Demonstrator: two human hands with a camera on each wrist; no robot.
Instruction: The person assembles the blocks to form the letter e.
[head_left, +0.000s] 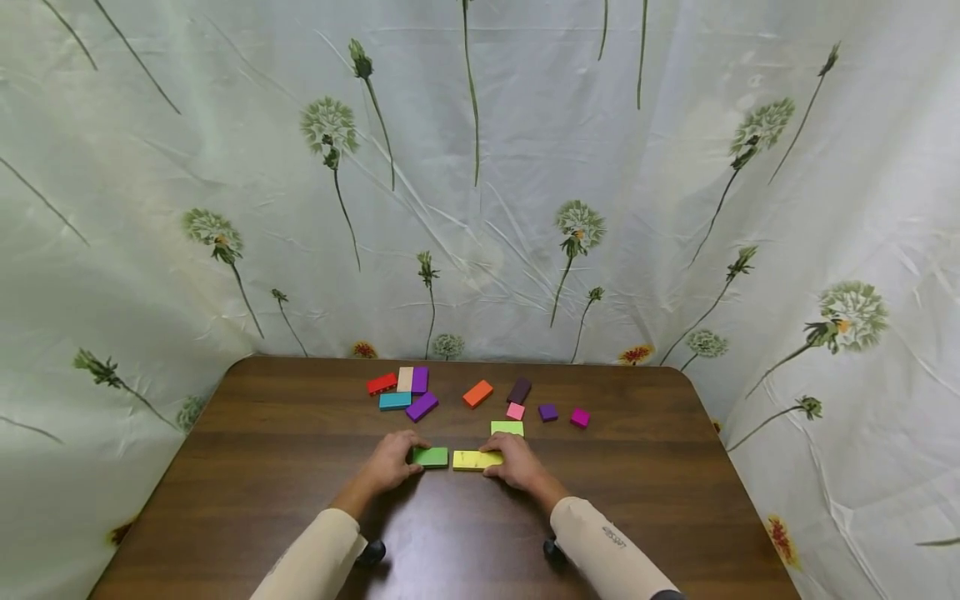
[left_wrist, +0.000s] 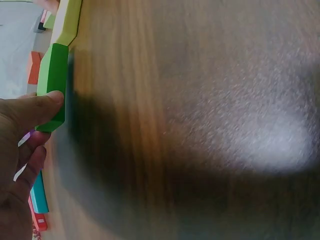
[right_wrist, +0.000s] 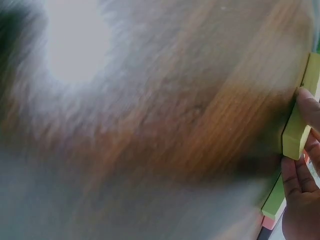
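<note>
My left hand (head_left: 392, 460) pinches a green rectangular block (head_left: 432, 457) at its left end. In the left wrist view the thumb lies across the near side of the green block (left_wrist: 54, 75), with fingers behind it. To its right, my right hand (head_left: 517, 463) grips the right end of a longer yellow block (head_left: 469, 460). A narrow gap separates the two blocks end to end in the head view. Just behind the yellow block lies a lime green block (head_left: 507, 427), close to the right fingers. The right wrist view shows thumb and fingers around the yellow block (right_wrist: 294, 131).
Toward the back of the brown table (head_left: 285, 483) lie red (head_left: 382, 383), teal (head_left: 395, 402), beige (head_left: 405, 380) and purple blocks (head_left: 422, 407). Farther right are orange (head_left: 477, 394), dark (head_left: 519, 391), pink (head_left: 515, 412), violet (head_left: 548, 412) and magenta blocks (head_left: 580, 418). A floral curtain (head_left: 480, 208) hangs behind.
</note>
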